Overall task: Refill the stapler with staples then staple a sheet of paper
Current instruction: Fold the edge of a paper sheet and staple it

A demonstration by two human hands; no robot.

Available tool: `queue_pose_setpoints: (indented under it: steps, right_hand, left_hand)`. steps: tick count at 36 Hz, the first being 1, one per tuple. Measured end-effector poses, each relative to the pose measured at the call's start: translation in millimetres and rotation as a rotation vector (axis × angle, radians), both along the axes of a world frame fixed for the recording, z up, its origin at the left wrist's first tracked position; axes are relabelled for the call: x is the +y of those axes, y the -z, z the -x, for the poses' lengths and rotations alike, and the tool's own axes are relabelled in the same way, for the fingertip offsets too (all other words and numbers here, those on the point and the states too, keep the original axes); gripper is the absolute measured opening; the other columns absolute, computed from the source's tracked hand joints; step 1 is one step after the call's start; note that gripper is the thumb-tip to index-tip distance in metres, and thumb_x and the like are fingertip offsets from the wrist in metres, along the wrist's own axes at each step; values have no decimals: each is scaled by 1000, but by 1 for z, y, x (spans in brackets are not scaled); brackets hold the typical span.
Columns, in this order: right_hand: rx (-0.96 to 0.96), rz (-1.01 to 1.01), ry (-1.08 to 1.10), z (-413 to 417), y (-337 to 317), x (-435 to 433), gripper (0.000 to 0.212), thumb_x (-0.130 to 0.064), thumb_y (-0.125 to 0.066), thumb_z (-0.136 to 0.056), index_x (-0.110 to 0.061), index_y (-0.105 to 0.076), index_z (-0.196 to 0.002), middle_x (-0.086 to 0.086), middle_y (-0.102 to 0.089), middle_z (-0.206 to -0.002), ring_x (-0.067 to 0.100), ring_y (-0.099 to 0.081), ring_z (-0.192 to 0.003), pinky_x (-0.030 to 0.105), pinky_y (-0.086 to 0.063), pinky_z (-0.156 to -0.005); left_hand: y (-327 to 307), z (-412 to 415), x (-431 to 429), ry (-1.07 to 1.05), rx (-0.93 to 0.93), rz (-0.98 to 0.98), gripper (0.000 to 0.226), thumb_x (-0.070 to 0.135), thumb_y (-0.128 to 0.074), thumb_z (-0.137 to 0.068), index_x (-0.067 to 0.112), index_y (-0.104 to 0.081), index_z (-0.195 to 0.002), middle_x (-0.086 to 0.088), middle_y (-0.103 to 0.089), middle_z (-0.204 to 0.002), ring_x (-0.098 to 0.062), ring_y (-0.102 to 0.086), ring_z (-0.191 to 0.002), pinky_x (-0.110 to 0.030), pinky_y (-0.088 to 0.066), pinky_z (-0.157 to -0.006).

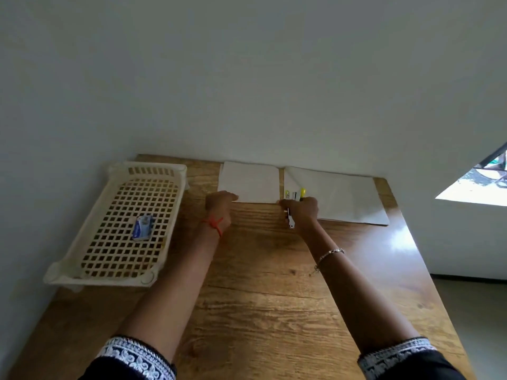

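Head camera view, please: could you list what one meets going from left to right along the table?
Cream basket holding a small blue box → left hand → small white sheet → stapler in the right hand → larger white paper.

A wood-grain table (274, 283) is seen pushed up against a plain pale wall (247, 78). Beyond the right hand, daylight is thrown in through a window (482, 185), and a bright glare is caught on the tabletop there. Grey floor (477, 319) is glimpsed below.
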State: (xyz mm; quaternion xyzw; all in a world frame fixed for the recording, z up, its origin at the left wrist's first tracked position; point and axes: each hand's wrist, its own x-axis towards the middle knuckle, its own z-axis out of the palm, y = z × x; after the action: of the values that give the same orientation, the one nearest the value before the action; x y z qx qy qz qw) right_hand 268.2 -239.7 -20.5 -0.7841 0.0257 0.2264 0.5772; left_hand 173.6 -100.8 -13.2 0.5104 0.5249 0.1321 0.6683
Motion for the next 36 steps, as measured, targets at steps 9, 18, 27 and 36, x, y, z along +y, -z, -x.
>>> queue_pose_setpoints:
  steps: [9,18,27,36]
  right_hand:
    - [-178,119,-42,-31,11,33,25,-15,-81,-63,-6,-58,-62,13,-59,-63,24,-55,-54,29,-45,-52]
    - [-83,143,-39,-52,31,54,42,-21,-85,-55,2,-60,-81,20,-63,-83,32,-62,-70,41,-53,-63]
    - [87,-120,-68,-59,21,51,36,-8,-82,-64,-12,-48,-54,0,-47,-54,10,-45,-44,16,-36,-35]
    - [339,-220,-95,-61,13,28,24,-17,-82,-67,-9,-59,-64,3,-52,-51,11,-47,-37,19,-39,-35]
  left_hand:
    - [8,-27,27,142,274,-313,56,22,-66,-83,-9,-49,-125,-23,-55,-129,-36,-53,-118,-41,-46,-98]
    - [13,-44,49,292,436,-392,55,32,-60,-86,-5,-49,-125,-20,-50,-132,-35,-48,-121,-43,-40,-103]
    - [12,-38,70,163,170,-91,42,12,-63,-86,-10,-54,-121,-20,-57,-126,-34,-56,-113,-43,-49,-95]
    - [-13,-23,63,207,-107,-17,36,6,-51,-93,-6,-50,-127,-13,-60,-111,-15,-56,-74,-23,-54,-62]
